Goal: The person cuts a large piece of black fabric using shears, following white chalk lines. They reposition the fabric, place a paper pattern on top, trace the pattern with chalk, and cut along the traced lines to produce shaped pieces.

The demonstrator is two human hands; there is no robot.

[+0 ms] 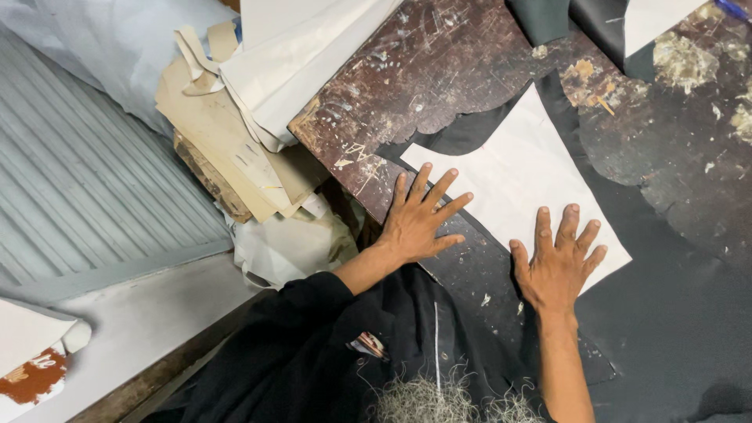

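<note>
White paper pattern piece (521, 176), flat, curved along one edge, lies on black fabric (674, 313) over scarred dark wooden table (423, 70) | likely light, thin, creasable, apt to slide; best held by flat palms or lifted at a corner | left hand (419, 219) and right hand (558, 262) spread, pressing its near edge | tan card patterns (219, 133) stacked left.

A single head-worn camera looks steeply down from close above at the left hand (417, 222) and right hand (558, 265) on the table (423, 70), floor at left.
</note>
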